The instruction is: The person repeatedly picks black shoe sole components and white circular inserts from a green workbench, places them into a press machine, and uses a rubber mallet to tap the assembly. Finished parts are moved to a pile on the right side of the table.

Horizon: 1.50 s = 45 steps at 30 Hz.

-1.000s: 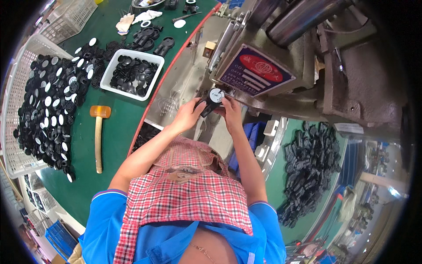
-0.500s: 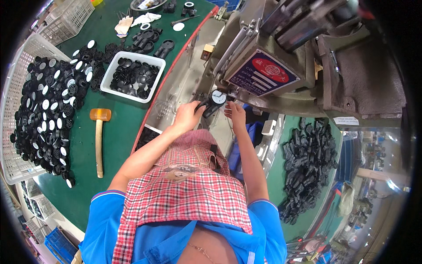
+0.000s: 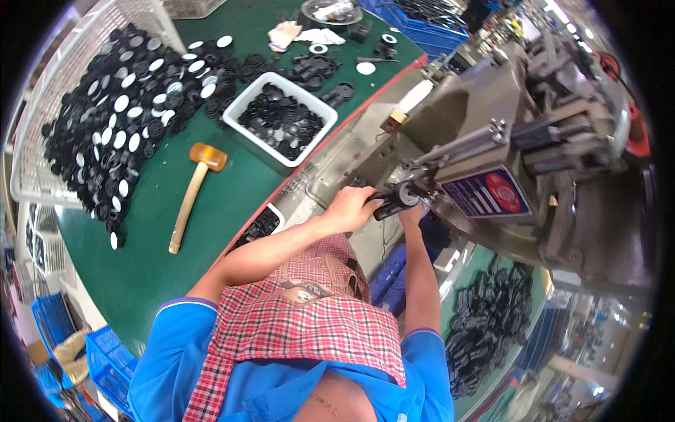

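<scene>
Under the head of a grey metal press (image 3: 485, 190), a black plastic part (image 3: 389, 205) with a round end and a pale disc (image 3: 408, 195) sits at the tool. Its stem is gripped by my left hand (image 3: 351, 209), thumb and fingers closed around it. On the far side of the round end is my right hand (image 3: 413, 214), close against the part; its fingers are mostly hidden behind it. Left of the press, a white tray (image 3: 232, 111) of small black round caps stands on the green table (image 3: 151, 281).
A mallet (image 3: 209, 156) with an orange head lies on the table. Beyond it a white basket (image 3: 28, 158) spills black and white discs. Black parts (image 3: 485, 316) are heaped on the right. Gloves (image 3: 284, 35) and a metal bowl (image 3: 358, 15) sit at the back.
My view has swung left, so things appear shifted right. My right hand, apart from the part with fingers spread before, is now close against its round end. My left hand still holds the stem.
</scene>
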Each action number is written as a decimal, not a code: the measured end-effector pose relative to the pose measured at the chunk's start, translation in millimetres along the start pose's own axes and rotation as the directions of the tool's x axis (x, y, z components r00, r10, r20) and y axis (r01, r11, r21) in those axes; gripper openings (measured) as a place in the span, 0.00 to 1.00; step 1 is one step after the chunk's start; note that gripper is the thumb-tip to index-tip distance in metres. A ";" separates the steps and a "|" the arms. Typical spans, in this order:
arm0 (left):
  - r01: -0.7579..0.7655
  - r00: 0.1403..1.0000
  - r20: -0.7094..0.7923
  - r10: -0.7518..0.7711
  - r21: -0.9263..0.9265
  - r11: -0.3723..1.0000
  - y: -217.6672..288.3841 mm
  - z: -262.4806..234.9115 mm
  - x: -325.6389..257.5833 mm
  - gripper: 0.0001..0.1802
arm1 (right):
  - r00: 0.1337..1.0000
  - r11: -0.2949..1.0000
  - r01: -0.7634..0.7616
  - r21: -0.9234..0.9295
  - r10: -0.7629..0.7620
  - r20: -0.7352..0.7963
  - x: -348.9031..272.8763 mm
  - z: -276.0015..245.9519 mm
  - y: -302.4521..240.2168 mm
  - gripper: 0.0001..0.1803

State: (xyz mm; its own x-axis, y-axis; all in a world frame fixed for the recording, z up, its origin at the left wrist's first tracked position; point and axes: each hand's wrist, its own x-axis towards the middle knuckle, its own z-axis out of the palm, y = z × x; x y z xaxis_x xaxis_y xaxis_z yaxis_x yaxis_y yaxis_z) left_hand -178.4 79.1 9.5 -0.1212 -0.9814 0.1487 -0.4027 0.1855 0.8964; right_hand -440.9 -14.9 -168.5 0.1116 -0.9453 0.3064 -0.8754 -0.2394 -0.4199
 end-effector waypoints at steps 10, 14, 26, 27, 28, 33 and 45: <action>0.601 0.776 -0.230 -0.588 -0.012 0.799 -100.6 -197.1 -177.3 0.18 | 0.973 0.935 0.227 -0.272 -0.226 0.033 14.6 41.6 79.6 0.20; 0.545 0.838 -0.449 -0.310 0.660 0.517 -59.4 -215.7 -155.6 0.22 | 0.985 0.941 0.170 -0.294 -0.158 0.065 12.0 45.4 121.5 0.22; 0.422 0.892 -0.188 -0.412 0.674 0.606 -86.9 -142.4 61.3 0.08 | 0.983 0.996 0.006 -0.085 0.010 0.183 25.3 -23.0 49.9 0.20; 0.408 0.911 -0.225 -0.345 0.615 0.675 -94.0 -145.7 57.5 0.08 | 0.981 0.994 -0.062 0.090 0.044 0.189 23.1 -33.2 44.5 0.20; 0.385 0.922 -0.267 -0.280 0.553 0.739 -101.1 -148.1 53.7 0.08 | 0.975 0.948 -0.135 0.289 0.075 0.208 25.5 -42.5 38.8 0.20; 0.314 0.819 -0.532 -0.216 0.100 0.944 -95.8 -158.3 29.9 0.11 | 0.847 0.322 -0.477 0.818 -0.082 0.526 38.4 -114.4 -46.5 0.18; 0.484 0.610 -0.527 -0.592 -0.344 0.805 -76.6 -196.9 -135.1 0.11 | 0.941 0.687 -0.204 0.697 -0.060 0.334 8.2 -102.4 -108.1 0.07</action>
State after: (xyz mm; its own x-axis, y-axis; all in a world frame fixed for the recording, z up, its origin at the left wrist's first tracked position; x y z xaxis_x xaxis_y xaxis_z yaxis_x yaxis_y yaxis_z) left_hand 47.5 187.9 3.0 0.6427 -0.7340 -0.2194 -0.0707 -0.3421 0.9370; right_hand -393.5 25.8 -33.2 0.3142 -0.9489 0.0281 -0.2966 -0.1262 -0.9466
